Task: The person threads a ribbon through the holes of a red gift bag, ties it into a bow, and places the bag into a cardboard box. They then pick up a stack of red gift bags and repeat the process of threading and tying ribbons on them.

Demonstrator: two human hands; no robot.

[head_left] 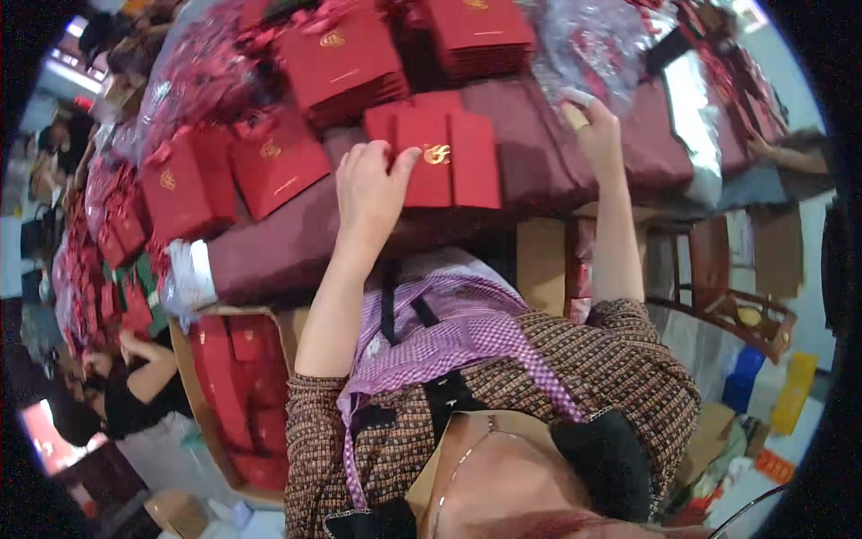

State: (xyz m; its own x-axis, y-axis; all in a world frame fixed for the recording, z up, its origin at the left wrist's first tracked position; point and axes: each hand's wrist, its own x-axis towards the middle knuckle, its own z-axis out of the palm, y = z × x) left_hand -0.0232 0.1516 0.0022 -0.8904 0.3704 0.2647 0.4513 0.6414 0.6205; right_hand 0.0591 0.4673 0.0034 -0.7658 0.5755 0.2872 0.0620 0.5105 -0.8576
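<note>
Maroon-covered table (539, 153) bears a red card folder (449, 175), probably light, stiff, easily creased, best held by side edges; left hand (370, 184) at its left edge, right hand (597, 135) off to the right, can't tell if either grip is closed.

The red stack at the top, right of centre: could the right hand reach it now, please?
Probably yes: the right hand is nearby, over the maroon cloth, and nothing solid seems between it and the red stack; clear plastic lies alongside.

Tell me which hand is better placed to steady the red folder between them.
Probably the left hand: it is at the left edge of the red folder, while the right hand is clear of it.
</note>
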